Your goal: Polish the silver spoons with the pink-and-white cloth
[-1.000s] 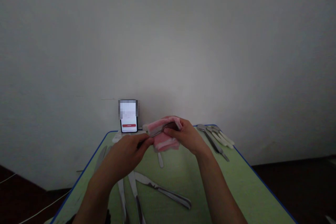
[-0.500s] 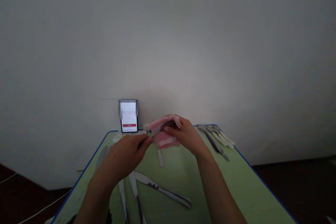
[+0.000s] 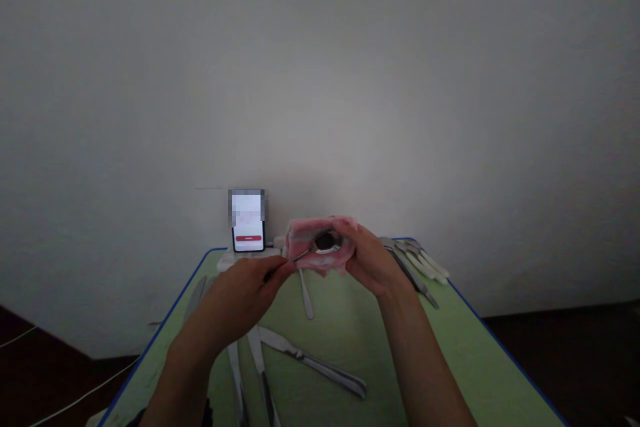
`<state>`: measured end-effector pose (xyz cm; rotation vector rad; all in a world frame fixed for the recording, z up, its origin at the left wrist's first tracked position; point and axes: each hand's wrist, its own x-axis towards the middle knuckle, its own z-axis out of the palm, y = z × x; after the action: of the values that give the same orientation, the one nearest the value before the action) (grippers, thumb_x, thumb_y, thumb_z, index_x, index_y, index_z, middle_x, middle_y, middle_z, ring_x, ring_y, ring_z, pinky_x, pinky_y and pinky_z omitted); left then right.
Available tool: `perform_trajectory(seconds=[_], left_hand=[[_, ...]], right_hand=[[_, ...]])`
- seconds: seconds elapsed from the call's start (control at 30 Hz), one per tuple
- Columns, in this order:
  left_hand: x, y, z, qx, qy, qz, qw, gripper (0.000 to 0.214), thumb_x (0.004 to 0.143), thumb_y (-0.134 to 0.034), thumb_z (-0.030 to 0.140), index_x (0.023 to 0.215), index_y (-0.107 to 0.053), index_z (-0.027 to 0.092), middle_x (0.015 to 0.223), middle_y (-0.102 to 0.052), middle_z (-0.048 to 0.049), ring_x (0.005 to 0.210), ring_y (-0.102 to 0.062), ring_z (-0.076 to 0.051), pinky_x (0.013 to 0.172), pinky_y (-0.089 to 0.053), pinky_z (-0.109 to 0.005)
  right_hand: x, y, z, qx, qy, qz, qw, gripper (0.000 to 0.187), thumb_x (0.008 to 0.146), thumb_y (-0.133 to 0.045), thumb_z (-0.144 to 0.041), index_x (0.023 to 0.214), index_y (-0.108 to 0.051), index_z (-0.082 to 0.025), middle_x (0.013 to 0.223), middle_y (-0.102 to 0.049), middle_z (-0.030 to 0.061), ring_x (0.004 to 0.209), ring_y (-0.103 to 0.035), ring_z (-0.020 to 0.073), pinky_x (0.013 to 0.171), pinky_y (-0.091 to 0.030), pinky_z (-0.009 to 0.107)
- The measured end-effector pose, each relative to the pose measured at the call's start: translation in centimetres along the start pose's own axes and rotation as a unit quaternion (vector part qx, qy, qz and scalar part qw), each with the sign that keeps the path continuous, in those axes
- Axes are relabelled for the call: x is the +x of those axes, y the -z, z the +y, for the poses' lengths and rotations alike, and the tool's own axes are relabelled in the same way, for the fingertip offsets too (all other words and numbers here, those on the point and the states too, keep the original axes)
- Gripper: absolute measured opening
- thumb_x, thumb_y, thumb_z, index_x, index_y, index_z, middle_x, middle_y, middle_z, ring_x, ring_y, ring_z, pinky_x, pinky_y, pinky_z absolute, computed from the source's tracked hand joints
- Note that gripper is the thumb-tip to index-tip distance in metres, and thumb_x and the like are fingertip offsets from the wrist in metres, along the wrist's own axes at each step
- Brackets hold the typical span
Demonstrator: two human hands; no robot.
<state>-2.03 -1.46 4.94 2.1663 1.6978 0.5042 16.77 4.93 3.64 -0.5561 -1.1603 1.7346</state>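
A metal spoon is held up over the far part of the table, its bowl lying against a pink and white cloth. My left hand is closed around the spoon's handle. Behind and to the right of the bowl, my right hand grips the cloth, its fingers partly hidden by the fabric. Below the cloth, a light handle of some utensil lies on the green table. Nearer to me lie several table knives, one of them slanting to the right.
A lit phone leans upright near the wall at the back left. Several pieces of cutlery with white handles lie at the back right, beside dark metal utensils. A blue edge rims the table.
My right hand has shifted slightly right and opened out the cloth, so the spoon's bowl now shows. The thumb has left the bowl. My left hand keeps its grip on the handle.
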Motion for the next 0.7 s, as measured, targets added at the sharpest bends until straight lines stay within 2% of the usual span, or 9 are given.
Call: perform_trajectory(seconds=[0.1, 0.17, 0.4, 0.47, 0.57, 0.7], left_hand=[[-0.03, 0.06, 0.08, 0.011, 0.001, -0.003, 1.0, 0.039, 0.09, -0.032, 0.042, 0.078, -0.063, 0.022, 0.074, -0.067, -0.0027, 0.067, -0.06, -0.018, 0.061, -0.035, -0.025], [-0.03, 0.07, 0.04, 0.026, 0.008, -0.006, 1.0, 0.041, 0.09, -0.031, 0.043, 0.076, -0.062, 0.021, 0.072, -0.066, -0.0031, 0.066, -0.059, -0.019, 0.061, -0.034, -0.025], [0.09, -0.11, 0.05, 0.039, 0.006, 0.016, 0.999, 0.044, 0.089, -0.03, 0.048, 0.075, -0.061, 0.021, 0.063, -0.061, -0.0011, 0.057, -0.053, -0.016, 0.055, -0.031, -0.024], [0.1, -0.15, 0.12, 0.038, 0.001, 0.028, 0.999, 0.043, 0.088, -0.033, 0.048, 0.072, -0.061, 0.021, 0.061, -0.059, -0.0003, 0.057, -0.051, -0.015, 0.054, -0.03, -0.023], [0.06, -0.16, 0.27, 0.031, 0.005, 0.044, 0.999, 0.038, 0.087, -0.036, 0.045, 0.074, -0.062, 0.021, 0.06, -0.057, 0.0006, 0.055, -0.049, -0.014, 0.052, -0.029, -0.022], [-0.03, -0.07, 0.55, 0.033, 0.015, 0.063, 0.997, 0.038, 0.086, -0.037, 0.045, 0.079, -0.065, 0.02, 0.058, -0.056, 0.001, 0.052, -0.047, -0.013, 0.051, -0.028, -0.021]], right_hand=[[-0.13, -0.01, 0.2, -0.049, 0.0, -0.03, 0.998, 0.022, 0.067, -0.07, -0.027, 0.086, -0.064, -0.017, 0.074, -0.064, -0.0009, 0.062, -0.054, 0.0099, 0.057, -0.041, 0.021], [-0.12, -0.06, 0.42, -0.074, 0.008, -0.021, 0.997, 0.024, 0.064, -0.072, -0.022, 0.085, -0.064, -0.016, 0.073, -0.063, -0.0017, 0.063, -0.054, 0.0096, 0.059, -0.04, 0.021], [-0.11, 0.0, 0.6, -0.103, 0.013, -0.024, 0.994, 0.022, 0.065, -0.072, -0.024, 0.083, -0.064, -0.016, 0.07, -0.063, -0.0014, 0.063, -0.054, 0.0104, 0.061, -0.042, 0.022], [-0.15, 0.23, 0.53, -0.102, 0.008, -0.029, 0.994, 0.025, 0.066, -0.072, -0.028, 0.087, -0.065, -0.016, 0.073, -0.065, -0.0003, 0.065, -0.055, 0.0109, 0.062, -0.042, 0.022], [-0.08, 0.51, 0.49, -0.09, 0.013, -0.003, 0.996, 0.029, 0.072, -0.067, -0.039, 0.089, -0.066, -0.016, 0.08, -0.067, 0.0027, 0.068, -0.057, 0.0121, 0.063, -0.043, 0.023], [0.08, 0.48, 0.36, -0.059, 0.024, 0.041, 0.997, 0.036, 0.072, -0.063, -0.051, 0.08, -0.067, -0.016, 0.077, -0.068, 0.0035, 0.07, -0.059, 0.0142, 0.066, -0.045, 0.024]])
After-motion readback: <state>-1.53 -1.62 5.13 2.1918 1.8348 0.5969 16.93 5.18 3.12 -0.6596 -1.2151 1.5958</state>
